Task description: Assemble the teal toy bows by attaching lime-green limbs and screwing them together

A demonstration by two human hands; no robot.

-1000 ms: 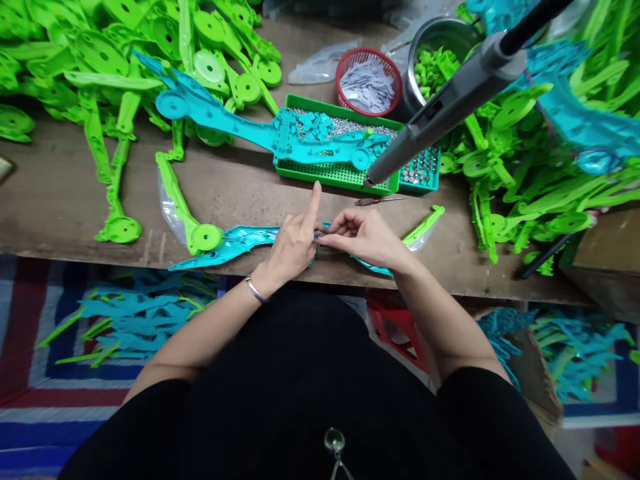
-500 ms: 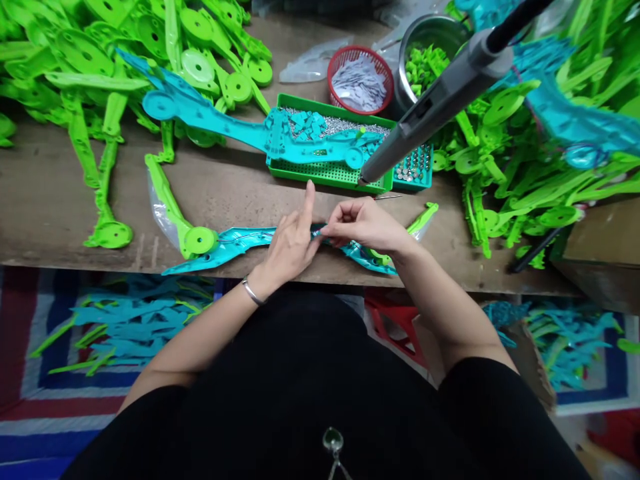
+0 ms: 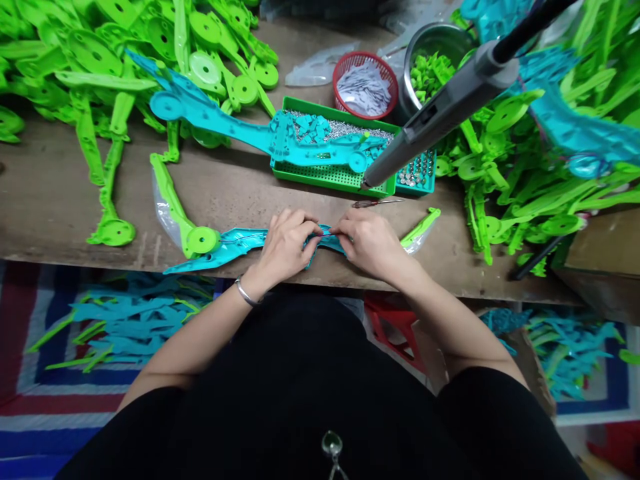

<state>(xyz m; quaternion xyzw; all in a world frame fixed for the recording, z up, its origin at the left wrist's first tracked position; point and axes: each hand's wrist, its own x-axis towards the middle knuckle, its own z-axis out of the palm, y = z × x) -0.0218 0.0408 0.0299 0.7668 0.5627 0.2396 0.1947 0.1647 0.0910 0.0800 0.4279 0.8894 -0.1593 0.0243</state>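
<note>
Blue frame (image 3: 240,241) partly hidden under left hand (image 3: 289,243) and right hand (image 3: 373,241), center of frame; its right end lost behind the latter; thin strand (image 3: 327,235) pinched by both, too fine to identify; black cable (image 3: 533,30) cut off by top edge, upper right; green pile (image 3: 97,52) cropped, upper left; metal bits (image 3: 343,129) too small to tell.

left forefinger (image 3: 311,227) now lowered, fingertips (image 3: 337,231) parted
</note>
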